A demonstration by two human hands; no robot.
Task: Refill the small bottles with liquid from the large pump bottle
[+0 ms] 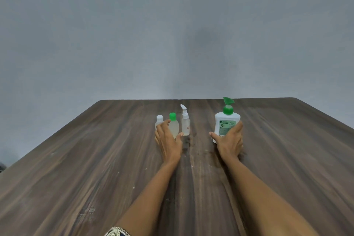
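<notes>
Step in hand, as judged: reaching for the containers; no dispensing yet. The left hand (168, 141) sits at centre frame with fingers and thumb spread around the small clear oval bottle with a green screw cap (173, 125); whether it has closed on the bottle I cannot tell. The right hand (230, 141), right of centre, is cupped open against the lower front of the large white pump bottle with a green pump head (226, 120), thumb out to the left, fingers along the right side; a firm grip is not evident. All stand upright on the dark wood-grain bench (95, 159) near its far edge. Left of the green-capped bottle stands a tiny clear bottle with a white cap (159, 119); right of it, a slim clear bottle with a white pump-spray top (185, 120). Contents: the green-capped bottle shows pale yellowish liquid; the other small bottles look clear, levels unreadable. The large bottle is opaque. Next move likely calls for uncapping a small bottle, all caps being on, and bringing it under the pump spout.
</notes>
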